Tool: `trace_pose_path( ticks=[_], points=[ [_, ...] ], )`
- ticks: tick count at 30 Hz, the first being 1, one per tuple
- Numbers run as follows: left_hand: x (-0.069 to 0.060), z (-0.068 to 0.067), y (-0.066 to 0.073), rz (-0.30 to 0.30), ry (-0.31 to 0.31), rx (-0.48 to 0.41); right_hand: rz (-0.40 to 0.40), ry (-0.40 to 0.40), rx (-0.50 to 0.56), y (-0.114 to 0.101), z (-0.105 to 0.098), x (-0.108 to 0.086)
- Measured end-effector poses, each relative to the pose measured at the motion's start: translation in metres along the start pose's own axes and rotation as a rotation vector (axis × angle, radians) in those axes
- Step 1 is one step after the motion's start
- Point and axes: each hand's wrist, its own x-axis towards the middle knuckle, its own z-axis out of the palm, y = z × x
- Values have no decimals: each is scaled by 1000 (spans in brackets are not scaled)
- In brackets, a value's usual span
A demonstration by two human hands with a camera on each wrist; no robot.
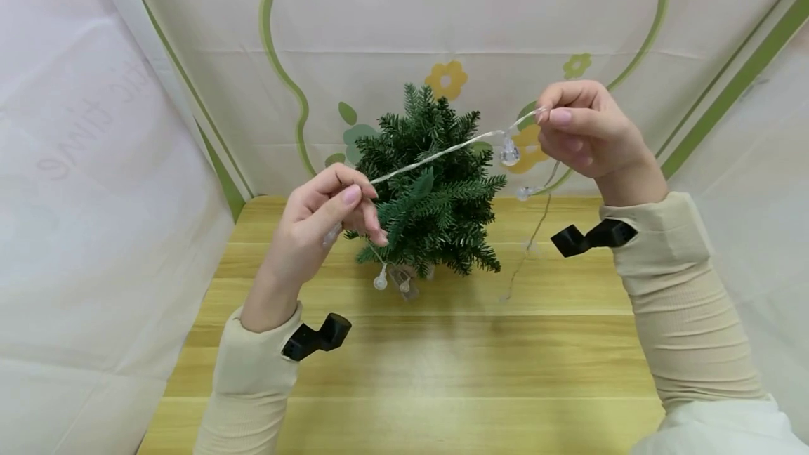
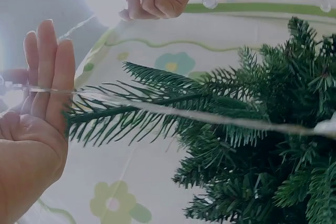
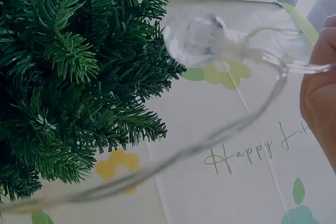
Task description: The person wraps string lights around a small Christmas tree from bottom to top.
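A string of clear fairy lights (image 1: 436, 156) is held up between my two hands, its wire slanting across the front of a small artificial Christmas tree (image 1: 436, 209). My left hand (image 1: 329, 213) pinches the wire at the tree's left side. Higher up and to the right, my right hand (image 1: 590, 128) pinches the wire between thumb and index finger. A clear bulb (image 1: 509, 152) dangles just below the right fingers. From that hand a loose tail of wire (image 1: 537, 230) hangs down. Another bulb (image 1: 380, 279) hangs under the left hand. In the right wrist view, a blurred bulb (image 3: 197, 40) appears close up.
The tree stands on a wood-grain table (image 1: 430, 371) near its back edge. Behind it is a printed cloth backdrop (image 1: 392, 20) with flowers and vines. White cloth walls (image 1: 82, 230) close both sides. Black wrist cameras (image 1: 316, 337) sit on both sleeves.
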Motion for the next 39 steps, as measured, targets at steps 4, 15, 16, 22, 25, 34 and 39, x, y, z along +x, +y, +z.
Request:
trace_pose_path(
  ticks=[4, 15, 16, 22, 25, 34, 39],
  points=[
    [-2, 3, 4, -16, -20, 65, 0, 7, -3, 0, -1, -1],
    [-6, -6, 6, 48, 27, 20, 58, 6, -74, 1, -4, -1],
    [-6, -7, 6, 57, 30, 20, 68, -12, -82, 1, -4, -1],
    [-6, -16, 9, 90, 71, -62, 164, -88, -183, -2, -5, 4],
    [-6, -21, 12, 75, 120, -148, 191, -109, -182, -3, -5, 6],
    [-5, -41, 8, 54, 237, -457, 72, -168, -49, -1, -6, 16],
    [-6, -54, 2, 49, 218, -541, 46, -125, -12, 1, -7, 17]
  ],
)
